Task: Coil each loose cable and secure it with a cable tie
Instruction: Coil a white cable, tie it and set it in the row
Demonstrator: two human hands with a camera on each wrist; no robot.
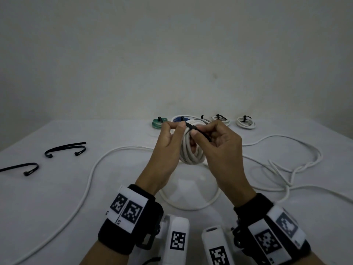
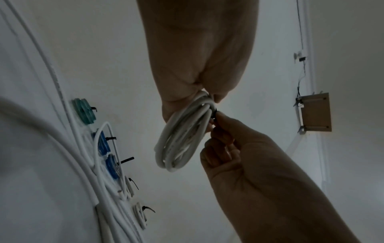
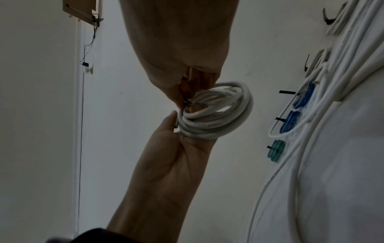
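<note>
White coiled cable held above desk centre | left hand grip pinches coil top, steadying loops | right hand grip pinches black cable tie, we judge, for tightening

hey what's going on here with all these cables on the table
A person is bundling cables. The left hand holds a coiled white cable above the table, while the right hand pinches a black cable tie wrapped over the top of the coil. Several finished coils, each already tied, sit in a row at the far edge. Loose white cable still sprawls across the table, and spare black ties lie on the left.
</note>
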